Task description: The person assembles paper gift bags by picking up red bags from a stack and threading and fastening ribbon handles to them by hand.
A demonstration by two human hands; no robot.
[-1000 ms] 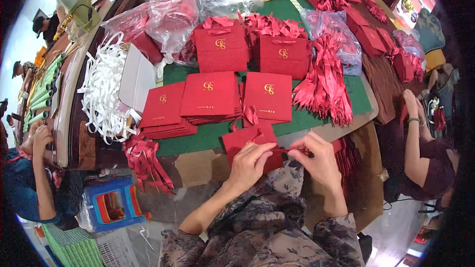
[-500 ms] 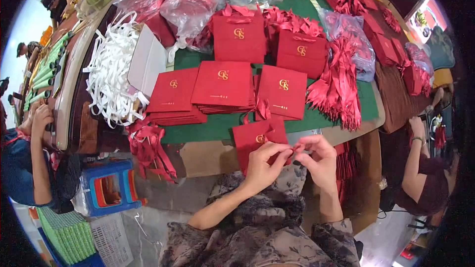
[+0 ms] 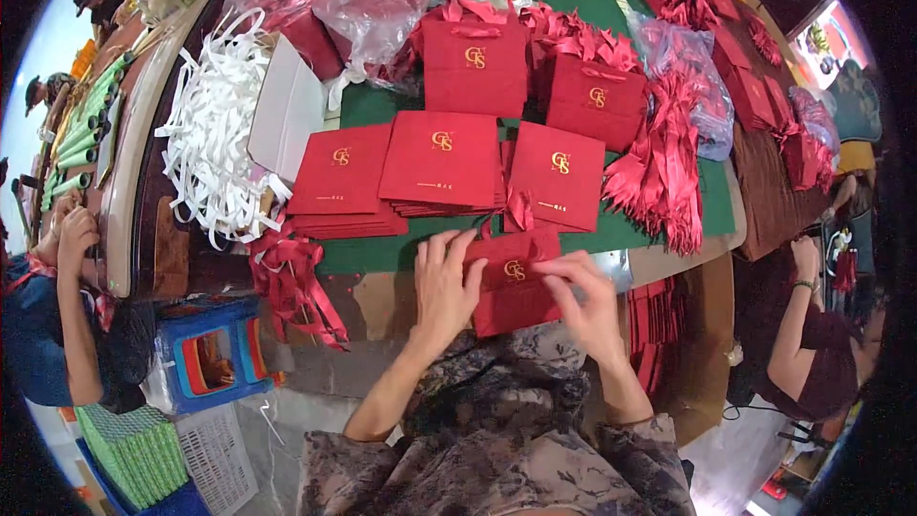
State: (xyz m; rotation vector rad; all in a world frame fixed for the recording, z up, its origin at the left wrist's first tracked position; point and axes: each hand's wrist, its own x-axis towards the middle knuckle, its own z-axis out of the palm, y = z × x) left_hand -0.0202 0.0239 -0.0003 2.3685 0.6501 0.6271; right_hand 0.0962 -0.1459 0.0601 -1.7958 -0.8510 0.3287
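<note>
A red gift bag (image 3: 516, 301) with a gold emblem sits upright at the table's front edge, just before my lap. Beside its upper left edge is my left hand (image 3: 444, 289), fingers spread and the fingertips at the bag's side. My right hand (image 3: 587, 306) is at the opposite edge, its thumb and forefinger apart against the front. A red ribbon (image 3: 519, 210) lies just behind the bag's top. Beyond it, flat red bags lie in a left stack (image 3: 339, 172), a middle stack (image 3: 441, 158) and a right stack (image 3: 556, 177).
Two standing red bags, one of them this upright bag (image 3: 475, 67), hold ribbons at the back. White ribbons (image 3: 215, 134) spill from a box at left; red ribbons (image 3: 664, 167) lie at right. Blue stools (image 3: 210, 354) stand below left. Co-workers sit on both sides.
My hands have parted from a pinch together above the bag and now lie at its two sides. The bag's front has turned more squarely toward me.
</note>
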